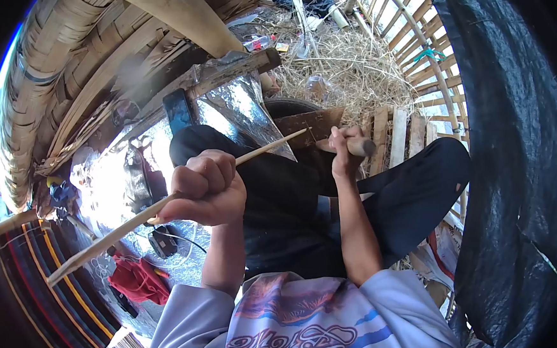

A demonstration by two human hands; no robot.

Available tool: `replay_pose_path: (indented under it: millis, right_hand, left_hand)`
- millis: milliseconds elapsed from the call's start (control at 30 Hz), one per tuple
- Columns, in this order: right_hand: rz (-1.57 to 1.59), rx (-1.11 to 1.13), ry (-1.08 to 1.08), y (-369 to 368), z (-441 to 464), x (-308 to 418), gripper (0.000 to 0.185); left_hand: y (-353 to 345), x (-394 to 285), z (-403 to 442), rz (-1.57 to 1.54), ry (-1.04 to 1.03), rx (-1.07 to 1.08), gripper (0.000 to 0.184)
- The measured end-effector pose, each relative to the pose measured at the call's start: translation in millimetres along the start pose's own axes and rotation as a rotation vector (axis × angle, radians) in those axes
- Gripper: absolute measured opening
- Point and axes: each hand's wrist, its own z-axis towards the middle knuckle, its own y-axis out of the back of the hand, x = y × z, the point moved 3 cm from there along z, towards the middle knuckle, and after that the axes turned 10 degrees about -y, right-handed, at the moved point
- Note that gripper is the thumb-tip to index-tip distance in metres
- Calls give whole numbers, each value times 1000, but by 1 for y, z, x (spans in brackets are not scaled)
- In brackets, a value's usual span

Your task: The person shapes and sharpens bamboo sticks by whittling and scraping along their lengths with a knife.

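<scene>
My left hand is wrapped round a long, pale wooden stick. The stick slants from the lower left up to a thin, pointed tip near the centre. My right hand is closed round a thick, round wooden handle, just right of the stick's tip. A brown board or wide blade shows behind the tip; whether it joins the handle is unclear. Both hands are above my crossed legs in dark trousers.
A phone rests on shiny foil sheeting at the left. Straw covers the ground ahead, beside wooden slats. A red cloth lies lower left. Woven bamboo rises at the left, and a black sheet hangs at the right.
</scene>
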Motion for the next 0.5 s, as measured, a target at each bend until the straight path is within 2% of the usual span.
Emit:
replay_pose_path:
  millis: [67,133,167,200,233,267,333,433,500]
  right_hand:
    - [-99,102,114,-12,-8,16,23]
    - [-241,143,119,-10,-1,10,22]
    - [-259,50,150,-7,1,10,20]
    - [-57,20,10,-2,-2,3,19]
    - [-62,39,74,-4,1,1,20]
    - [-72,50,125,-2,-5,-4,21]
    - [-166,166,133,-5,1,-7,21]
    - [-219,104,65,0,6,-17,21]
    - [-259,44,63,-1,7,-12,20]
  left_hand:
    - [3,2,5,17,32,-19,56]
    - [5,6,9,-2,80,-83,56]
    - [3,9,13,-11,74,-78,56]
    - [3,10,17,41,101,-59,57]
    - [4,12,20,99,125,-44,58]
    - [14,18,20,-12,129,-105,59]
    - [6,22,29,126,167,-119,59]
    - [5,42,39,131,204,-130,58]
    - [9,71,34,92,175,0,52]
